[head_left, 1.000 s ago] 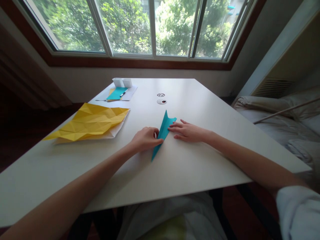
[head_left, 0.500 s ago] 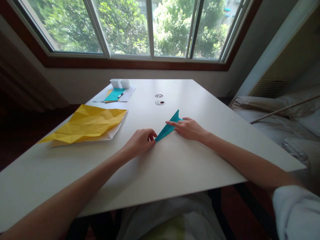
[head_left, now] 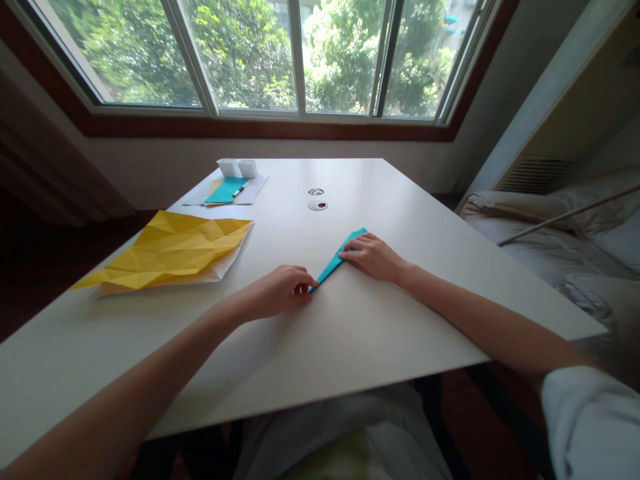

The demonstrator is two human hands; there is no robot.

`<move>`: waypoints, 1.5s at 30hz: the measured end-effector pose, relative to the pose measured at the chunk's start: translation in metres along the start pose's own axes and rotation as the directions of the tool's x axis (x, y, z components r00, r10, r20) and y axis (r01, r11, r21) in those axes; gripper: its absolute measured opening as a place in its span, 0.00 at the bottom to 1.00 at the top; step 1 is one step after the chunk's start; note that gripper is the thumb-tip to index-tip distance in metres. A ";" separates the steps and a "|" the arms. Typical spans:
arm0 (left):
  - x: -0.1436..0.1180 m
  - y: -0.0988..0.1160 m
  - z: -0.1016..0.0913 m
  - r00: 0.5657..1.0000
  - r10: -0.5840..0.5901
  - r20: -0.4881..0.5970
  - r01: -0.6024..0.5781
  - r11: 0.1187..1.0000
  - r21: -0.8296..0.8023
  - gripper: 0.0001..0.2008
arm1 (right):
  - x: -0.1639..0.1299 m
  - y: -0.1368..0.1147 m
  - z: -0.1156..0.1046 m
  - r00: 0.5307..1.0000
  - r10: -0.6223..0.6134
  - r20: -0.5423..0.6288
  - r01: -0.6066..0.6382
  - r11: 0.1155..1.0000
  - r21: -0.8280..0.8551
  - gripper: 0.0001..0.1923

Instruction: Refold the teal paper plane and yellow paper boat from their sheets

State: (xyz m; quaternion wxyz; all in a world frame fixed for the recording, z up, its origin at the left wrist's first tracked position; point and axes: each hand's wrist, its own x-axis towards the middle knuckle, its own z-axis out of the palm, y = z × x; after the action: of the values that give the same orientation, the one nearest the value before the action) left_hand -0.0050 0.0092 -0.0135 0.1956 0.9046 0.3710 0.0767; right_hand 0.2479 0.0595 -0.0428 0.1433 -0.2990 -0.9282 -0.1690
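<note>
Two hands pin a folded teal paper flat on the table: left hand pinches its near tip, right hand presses fingers on the far end. Yellow sheet lies well left of the left hand.

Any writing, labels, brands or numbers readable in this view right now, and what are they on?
None can be read.
Teal folded paper under the left hand and right hand: plain, no print.
Yellow creased sheet: plain, no print.
White sheets at the far corner, with a teal paper and a pen on them: any marks are too small to tell.
Two small white boxes: no label visible.
</note>
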 end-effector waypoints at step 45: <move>-0.002 0.015 0.010 0.952 0.285 0.110 -0.301 0.938 0.172 0.28 | -0.004 -0.018 -0.008 0.970 0.006 0.242 -0.114 0.894 0.433 0.22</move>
State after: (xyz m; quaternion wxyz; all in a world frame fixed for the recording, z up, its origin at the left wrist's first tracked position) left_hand 0.0062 -0.0053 -0.0162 0.1117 0.9664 0.2290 0.0323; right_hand 0.2409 0.0405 -0.0412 0.1025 -0.3048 -0.9428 0.0881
